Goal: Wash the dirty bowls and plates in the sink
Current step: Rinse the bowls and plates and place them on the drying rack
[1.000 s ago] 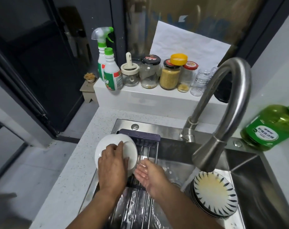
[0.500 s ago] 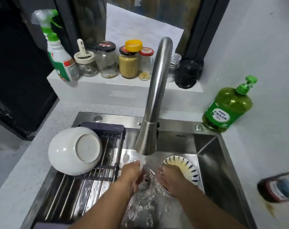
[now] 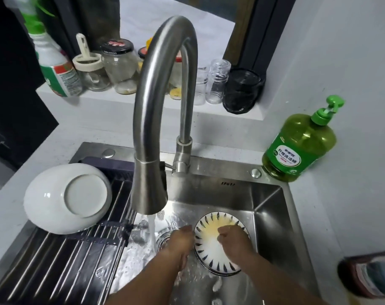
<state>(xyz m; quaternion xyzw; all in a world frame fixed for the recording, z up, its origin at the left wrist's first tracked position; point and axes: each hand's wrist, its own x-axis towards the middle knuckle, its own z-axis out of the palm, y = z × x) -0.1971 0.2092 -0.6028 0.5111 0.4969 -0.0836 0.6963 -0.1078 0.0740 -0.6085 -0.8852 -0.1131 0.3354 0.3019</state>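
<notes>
Water runs from the faucet (image 3: 149, 190) just left of our left hand (image 3: 179, 245), whose fingers curl loosely and grip nothing. Our right hand (image 3: 233, 241) rests curled fingers on the patterned plate (image 3: 209, 245); whether they pinch it, we cannot tell. The plate lies in the sink (image 3: 268, 216) under those fingers, holding a yellow residue, probably awaiting rinsing. A white bowl (image 3: 66, 197) drains inverted on the rack (image 3: 55, 260), well left.
</notes>
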